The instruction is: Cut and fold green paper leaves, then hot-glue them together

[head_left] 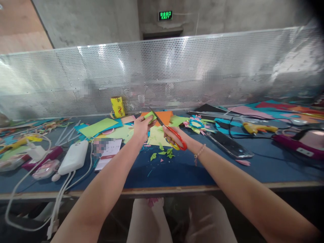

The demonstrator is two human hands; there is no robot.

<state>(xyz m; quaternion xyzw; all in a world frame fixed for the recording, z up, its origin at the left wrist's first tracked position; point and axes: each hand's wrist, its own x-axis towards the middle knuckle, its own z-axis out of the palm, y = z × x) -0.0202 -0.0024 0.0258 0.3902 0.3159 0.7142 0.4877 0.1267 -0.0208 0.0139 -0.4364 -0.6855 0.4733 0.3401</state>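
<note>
The left hand (142, 127) pinches a small light-green paper piece (150, 115) above the blue tabletop (162, 178); the right hand (184, 134), apart, grips red-and-yellow-handled metal scissors (180, 137), blades at the paper's right edge.

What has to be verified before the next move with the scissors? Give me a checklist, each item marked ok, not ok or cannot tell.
1. Left hand grips the green paper: ok.
2. Right hand holds the scissors by the handles: ok.
3. Scissors clear of the left hand: cannot tell; they look close, but the gap is unclear in this view.
4. Loose green pieces cleared away: not ok; several lie on the blue tabletop in front of the person.
5. Right-hand yellow glue gun apart from both hands: ok; it lies well to the right.
</note>
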